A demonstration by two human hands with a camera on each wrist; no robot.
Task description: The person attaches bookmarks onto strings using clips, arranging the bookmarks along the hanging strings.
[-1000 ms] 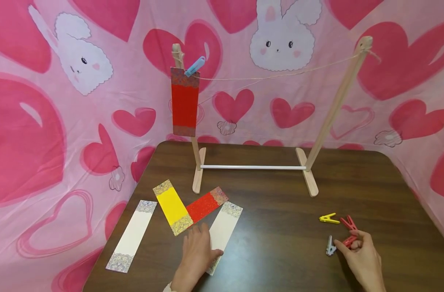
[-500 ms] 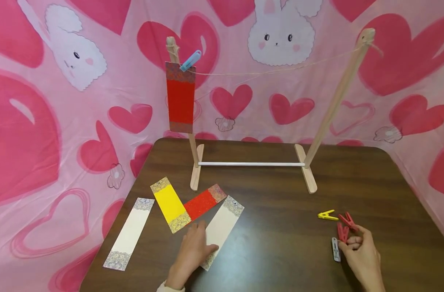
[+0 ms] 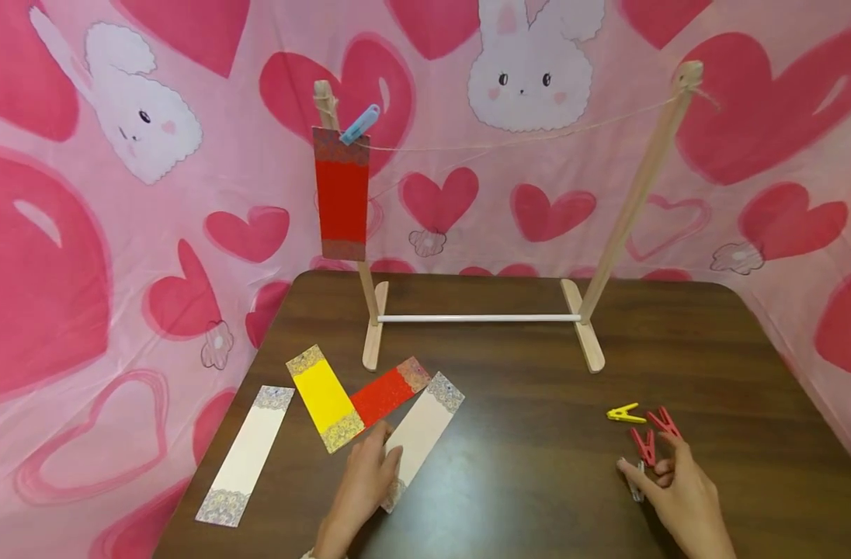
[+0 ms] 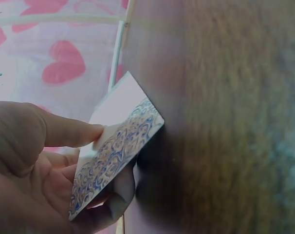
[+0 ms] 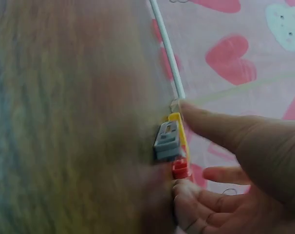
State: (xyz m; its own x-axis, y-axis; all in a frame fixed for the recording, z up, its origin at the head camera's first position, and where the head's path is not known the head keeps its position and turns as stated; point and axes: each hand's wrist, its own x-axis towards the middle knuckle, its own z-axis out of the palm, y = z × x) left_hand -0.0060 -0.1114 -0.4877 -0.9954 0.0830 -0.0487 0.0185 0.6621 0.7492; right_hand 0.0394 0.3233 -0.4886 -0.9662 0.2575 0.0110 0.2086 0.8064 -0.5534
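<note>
My left hand (image 3: 362, 470) pinches a white card (image 3: 422, 435) with lace-patterned ends. In the left wrist view the thumb lies on the card's patterned end (image 4: 116, 151) and fingers curl beneath it. My right hand (image 3: 687, 497) hovers at the table's right side, thumb and fingers apart. A grey clothespin (image 5: 168, 139) lies between them; whether they touch it I cannot tell. Two red clothespins (image 3: 644, 448) and a yellow clothespin (image 3: 625, 413) lie just beyond. On the left are a yellow card (image 3: 324, 394), a red card (image 3: 383, 397) partly under it, and another white card (image 3: 247, 450).
A wooden stand (image 3: 635, 194) with a string line (image 3: 481, 147) occupies the table's back. A larger red card (image 3: 342, 202) hangs at the line's left end from a blue clothespin (image 3: 360, 124). Behind it is a pink cloth (image 3: 495, 217) with hearts and rabbits.
My left thumb has moved onto the white card, which now sits in the hand's grip. Near my right hand, one red clothespin has shifted left and the grey one has turned.
</note>
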